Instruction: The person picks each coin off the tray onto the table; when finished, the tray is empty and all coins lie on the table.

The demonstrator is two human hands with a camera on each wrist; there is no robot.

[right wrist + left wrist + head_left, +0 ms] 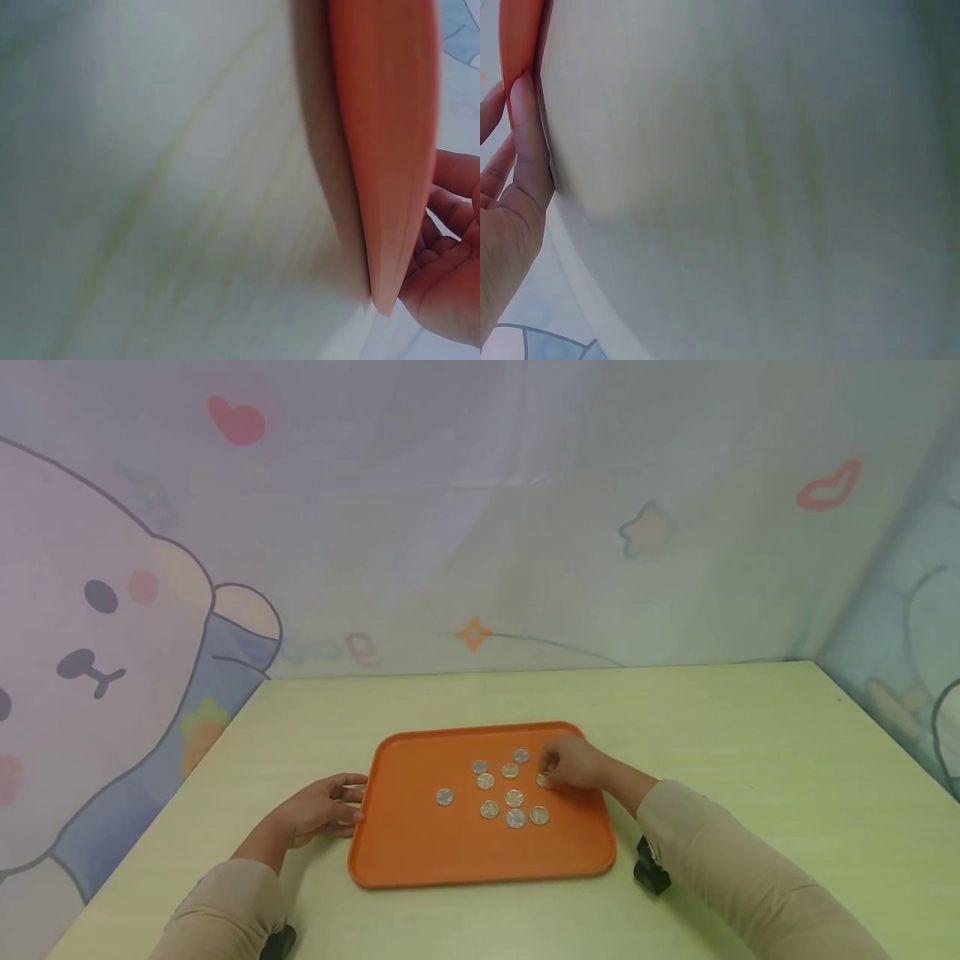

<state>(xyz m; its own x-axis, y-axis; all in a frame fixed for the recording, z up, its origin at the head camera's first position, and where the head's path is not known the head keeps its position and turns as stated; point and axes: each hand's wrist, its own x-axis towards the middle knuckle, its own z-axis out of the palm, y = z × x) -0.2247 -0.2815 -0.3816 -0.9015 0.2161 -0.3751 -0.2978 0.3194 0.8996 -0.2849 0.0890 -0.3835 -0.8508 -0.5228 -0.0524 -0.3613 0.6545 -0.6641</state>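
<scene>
An orange tray point(420, 852) lies on the table, with several round silvery and gold-toned coins point(489, 810) spread over its middle and right part. My left hand point(318, 810) rests against the tray's left edge, its fingers loosely extended; in the left wrist view the thumb point(529, 142) lies along the orange rim. Over the right side of the tray, my right hand point(573, 762) has its fingers curled down and pinches a coin point(542, 779) at the fingertips. The right wrist view shows the curled right hand point(454, 262) behind the tray's side, which hides the coins there.
The pale yellow-green table point(720, 735) extends on both sides of the tray. A cloth backdrop point(525, 527) with cartoon prints hangs behind its far edge. One coin point(445, 797) lies apart, left of the others.
</scene>
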